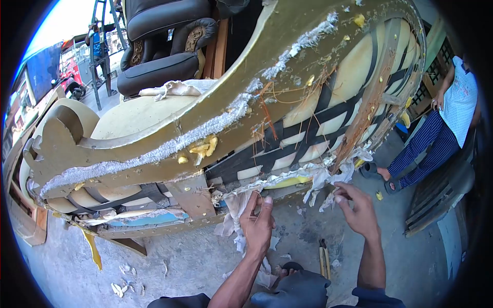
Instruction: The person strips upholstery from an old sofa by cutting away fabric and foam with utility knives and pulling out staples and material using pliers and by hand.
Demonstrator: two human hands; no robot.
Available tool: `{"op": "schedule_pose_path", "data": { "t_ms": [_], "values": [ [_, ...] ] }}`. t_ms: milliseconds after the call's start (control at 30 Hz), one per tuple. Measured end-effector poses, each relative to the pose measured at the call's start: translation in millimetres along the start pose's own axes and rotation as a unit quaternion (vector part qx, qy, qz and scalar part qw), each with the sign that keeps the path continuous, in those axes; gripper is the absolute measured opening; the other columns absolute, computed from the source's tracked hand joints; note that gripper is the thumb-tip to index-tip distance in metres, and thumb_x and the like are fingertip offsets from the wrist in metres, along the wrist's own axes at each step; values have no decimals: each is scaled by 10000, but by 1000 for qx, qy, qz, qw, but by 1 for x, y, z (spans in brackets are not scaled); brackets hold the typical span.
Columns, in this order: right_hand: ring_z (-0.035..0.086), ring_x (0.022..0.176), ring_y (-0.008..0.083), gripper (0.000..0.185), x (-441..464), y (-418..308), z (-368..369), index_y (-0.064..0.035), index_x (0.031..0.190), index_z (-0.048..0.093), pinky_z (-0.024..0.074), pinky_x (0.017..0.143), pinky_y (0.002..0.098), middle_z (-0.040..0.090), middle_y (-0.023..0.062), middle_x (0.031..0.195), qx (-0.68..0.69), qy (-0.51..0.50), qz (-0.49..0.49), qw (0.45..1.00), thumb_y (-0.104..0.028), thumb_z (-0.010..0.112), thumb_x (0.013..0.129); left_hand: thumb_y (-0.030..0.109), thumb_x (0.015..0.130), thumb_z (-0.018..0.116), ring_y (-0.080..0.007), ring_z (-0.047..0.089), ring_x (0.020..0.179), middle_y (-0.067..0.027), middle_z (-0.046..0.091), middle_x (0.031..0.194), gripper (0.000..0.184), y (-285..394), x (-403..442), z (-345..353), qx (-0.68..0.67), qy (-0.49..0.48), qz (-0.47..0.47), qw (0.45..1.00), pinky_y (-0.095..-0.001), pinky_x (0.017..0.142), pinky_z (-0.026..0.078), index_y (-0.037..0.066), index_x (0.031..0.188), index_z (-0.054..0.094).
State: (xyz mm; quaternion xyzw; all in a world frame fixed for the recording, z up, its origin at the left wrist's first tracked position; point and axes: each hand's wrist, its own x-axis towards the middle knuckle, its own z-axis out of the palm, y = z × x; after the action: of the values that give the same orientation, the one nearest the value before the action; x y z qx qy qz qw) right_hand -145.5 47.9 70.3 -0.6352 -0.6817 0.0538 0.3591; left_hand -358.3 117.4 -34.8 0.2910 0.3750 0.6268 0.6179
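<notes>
Cloth, torn, off-white and ragged (237, 206), hangs along the near lower rail of a gold-brown painted wooden sofa frame (241, 134), which lies tipped across the middle of the scene. The left hand (257, 220) is at this cloth, thumb and forefinger bunched close together; I cannot tell whether they truly pinch it. The right hand (358, 208) is farther right, beside another hanging shred, its thumb and forefinger set narrowly apart; whether anything thin lies between them cannot be told.

The frayed cloth could rip short under a hard pull, leaving scraps on the rail. Any fasteners hidden along that edge could scratch bare fingertips; they are too small to make out. Loose orange-brown strings (269, 115) over the black webbing straps (246, 160) might snag a finger. A strong tug could also rock the frame if its tipped stance is unsteady. On the near grey concrete floor (179, 262), the long tool with tan handles (324, 259) lies close by the feet, where a backward step might trip on it.
</notes>
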Motion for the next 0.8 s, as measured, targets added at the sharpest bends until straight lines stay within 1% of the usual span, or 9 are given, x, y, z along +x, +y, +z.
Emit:
{"op": "schedule_pose_path", "data": {
  "t_ms": [67, 133, 233, 333, 400, 433, 533, 667, 800],
  "values": [
    [711, 833, 258, 294, 24, -56, -40, 22, 1182, 663, 544, 767, 348, 708, 154, 929, -13, 22, -65, 998, -7, 640, 889, 130, 972, 645, -121, 430, 446, -69, 626, 820, 229, 1, 9, -7, -67, -8, -13, 998, -249, 486, 404, -2, 1157, 620],
    [715, 769, 237, 263, 57, -106, -76, 5, 1117, 701, 540, 704, 330, 723, 135, 878, -81, 14, -154, 985, -5, 671, 857, 68, 964, 620, -139, 469, 446, -102, 641, 741, 139, -7, 31, -18, -354, -74, -42, 932, -255, 439, 361, -38, 1051, 643],
    [712, 678, 211, 217, 104, -178, -112, -10, 1031, 732, 540, 622, 319, 725, 107, 794, -187, -44, -211, 959, -6, 712, 815, 86, 965, 599, -147, 495, 446, -119, 645, 714, 83, -13, 22, -5, -412, -69, -111, 902, -288, 458, 394, 13, 953, 635],
    [700, 583, 210, 126, 150, -245, -146, -22, 949, 746, 565, 599, 299, 691, 38, 659, -87, -185, -242, 949, -79, 702, 845, 54, 906, 569, -220, 529, 456, -119, 670, 794, 51, -31, 35, -3, -239, -110, -184, 947, -355, 526, 468, 44, 942, 604],
    [691, 552, 196, 102, 185, -293, -168, -29, 913, 749, 566, 581, 293, 686, 34, 640, -40, -239, -265, 933, -85, 709, 838, 92, 897, 610, -242, 617, 559, -139, 682, 799, 72, -23, 32, -8, 144, -82, -168, 972, -371, 568, 500, 36, 928, 643],
    [683, 521, 182, 81, 205, -314, -177, -36, 878, 752, 567, 562, 287, 680, 31, 620, 14, -271, -294, 916, -91, 716, 831, 96, 899, 611, -239, 617, 562, -137, 681, 798, 75, -18, 27, -7, 226, -63, -167, 958, -368, 570, 499, 37, 930, 645],
    [682, 523, 154, 110, 286, -362, -209, -41, 892, 748, 563, 541, 275, 670, 29, 602, 12, -285, -335, 898, -141, 721, 853, 106, 907, 613, -230, 616, 573, -128, 679, 797, 84, -3, 18, -6, 49, 28, -226, 972, -358, 574, 495, 37, 937, 650],
    [712, 634, 210, 158, 399, -376, -196, -6, 955, 722, 538, 581, 302, 715, 118, 757, -138, -282, -187, 931, -149, 657, 929, 121, 918, 616, -217, 614, 587, -116, 677, 795, 97, 23, 9, -6, -91, 139, -269, 949, -344, 580, 491, 38, 946, 657],
    [694, 908, 373, 243, 488, -253, -127, -34, 1125, 682, 518, 849, 458, 718, 203, 934, -272, -553, -6, 787, -150, 562, 949, 135, 928, 619, -205, 613, 602, -105, 674, 794, 110, 49, -2, 2, -118, 236, -279, 923, -331, 586, 487, 38, 955, 664]
  ]
}}
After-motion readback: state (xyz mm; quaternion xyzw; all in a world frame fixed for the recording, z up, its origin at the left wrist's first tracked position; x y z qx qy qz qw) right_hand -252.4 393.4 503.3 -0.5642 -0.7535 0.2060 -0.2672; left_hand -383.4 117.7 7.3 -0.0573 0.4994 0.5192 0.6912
